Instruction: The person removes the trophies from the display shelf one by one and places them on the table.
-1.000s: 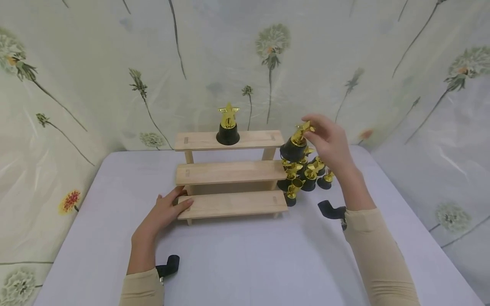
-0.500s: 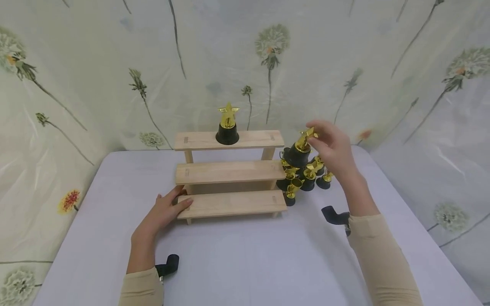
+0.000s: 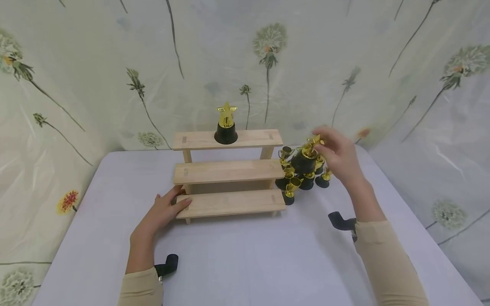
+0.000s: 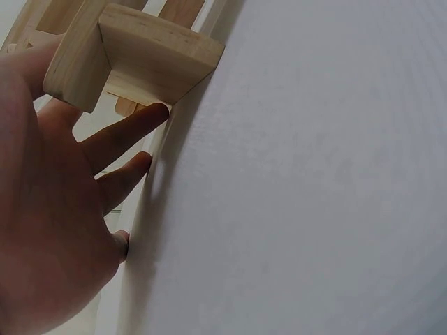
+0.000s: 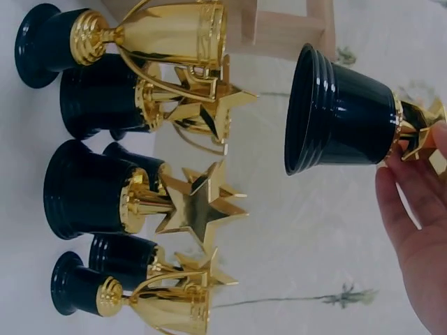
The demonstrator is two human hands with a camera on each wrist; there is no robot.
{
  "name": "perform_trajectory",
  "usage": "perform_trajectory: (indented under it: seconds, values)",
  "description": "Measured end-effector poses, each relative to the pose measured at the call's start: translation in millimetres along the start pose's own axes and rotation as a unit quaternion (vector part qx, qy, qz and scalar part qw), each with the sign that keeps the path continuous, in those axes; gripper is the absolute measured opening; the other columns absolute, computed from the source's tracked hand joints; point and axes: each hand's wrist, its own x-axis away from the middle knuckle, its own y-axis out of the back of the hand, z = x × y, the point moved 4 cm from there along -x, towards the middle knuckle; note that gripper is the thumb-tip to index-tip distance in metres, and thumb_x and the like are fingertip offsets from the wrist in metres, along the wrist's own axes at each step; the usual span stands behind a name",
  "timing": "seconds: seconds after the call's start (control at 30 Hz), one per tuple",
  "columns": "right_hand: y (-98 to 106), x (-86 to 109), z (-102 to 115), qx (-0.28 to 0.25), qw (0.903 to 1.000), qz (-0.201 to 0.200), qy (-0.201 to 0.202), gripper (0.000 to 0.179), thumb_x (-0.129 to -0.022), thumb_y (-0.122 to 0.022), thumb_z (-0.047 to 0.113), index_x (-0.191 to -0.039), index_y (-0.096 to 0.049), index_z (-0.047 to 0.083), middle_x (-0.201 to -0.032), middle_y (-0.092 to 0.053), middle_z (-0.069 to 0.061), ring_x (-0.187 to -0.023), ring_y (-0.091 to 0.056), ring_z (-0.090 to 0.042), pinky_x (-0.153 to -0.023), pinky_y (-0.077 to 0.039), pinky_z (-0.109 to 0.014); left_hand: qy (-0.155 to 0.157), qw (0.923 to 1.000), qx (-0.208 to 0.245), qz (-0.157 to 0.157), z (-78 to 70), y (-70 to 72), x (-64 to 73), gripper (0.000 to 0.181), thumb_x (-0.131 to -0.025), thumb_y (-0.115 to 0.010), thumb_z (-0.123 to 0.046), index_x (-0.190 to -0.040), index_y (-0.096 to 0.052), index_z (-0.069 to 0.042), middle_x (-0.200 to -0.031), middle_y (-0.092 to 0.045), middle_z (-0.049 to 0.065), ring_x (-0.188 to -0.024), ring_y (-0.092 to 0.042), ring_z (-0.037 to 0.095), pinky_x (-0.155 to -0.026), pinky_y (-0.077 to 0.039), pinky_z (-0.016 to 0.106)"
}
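Note:
My right hand pinches a gold star trophy by its star top. In the right wrist view this held trophy hangs clear of the others, black base bared. Below and around it stand several small trophies, among them a gold cup trophy and a star trophy. My left hand grips the left end of a three-step wooden rack, thumb on the lowest step; in the left wrist view its other fingers spread beside the rack. Another star trophy stands upright on the top step.
The rack sits on a white-covered table, with the trophy cluster close against its right end. A pale flower-printed curtain hangs behind the table. Black wrist mounts stick out from both forearms.
My right hand has carried the star trophy rightward and down, away from the top step's right end and over the cluster. My left hand keeps its place on the rack.

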Motion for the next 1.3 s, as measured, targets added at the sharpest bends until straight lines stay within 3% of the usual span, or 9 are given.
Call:
perform_trajectory:
  seconds: [0.5, 0.77, 1.3]
  values:
    - [4.5, 12.6, -13.4, 0.018, 0.9995, -0.004, -0.024, 0.035, -0.093, -0.066, 0.0, -0.127, -0.064, 0.007, -0.128, -0.065, -0.013, -0.101, -0.054, 0.017, -0.089, -0.044, -0.001, 0.0, 1.0, 0.0, 0.002, -2.2, 3.1, 0.3, 0.085, -0.092, -0.049, -0.069, -0.159, -0.023, -0.022, -0.161, -0.036, 0.008, -0.149, 0.007, 0.055, -0.116, 0.001, 0.075]
    - [9.4, 20.1, -20.6, 0.041, 0.9986, -0.004, -0.033, 0.036, -0.094, -0.065, 0.0, -0.128, -0.063, 0.009, -0.124, -0.067, -0.012, -0.094, -0.054, 0.02, -0.083, -0.044, 0.001, -0.006, 1.0, 0.002, 0.0, -1.3, 2.6, -0.1, 0.085, -0.093, -0.05, -0.068, -0.159, -0.024, -0.022, -0.16, -0.038, 0.008, -0.15, 0.007, 0.054, -0.117, 0.001, 0.074]
    - [9.9, 31.0, -33.3, 0.035, 0.9982, -0.005, -0.047, 0.035, -0.092, -0.065, -0.004, -0.126, -0.064, 0.006, -0.125, -0.066, -0.012, -0.1, -0.053, 0.015, -0.084, -0.044, 0.0, 0.002, 1.0, 0.003, 0.004, -0.3, 1.0, 1.4, 0.085, -0.093, -0.049, -0.069, -0.159, -0.023, -0.023, -0.161, -0.037, 0.007, -0.149, 0.009, 0.056, -0.115, 0.0, 0.077]
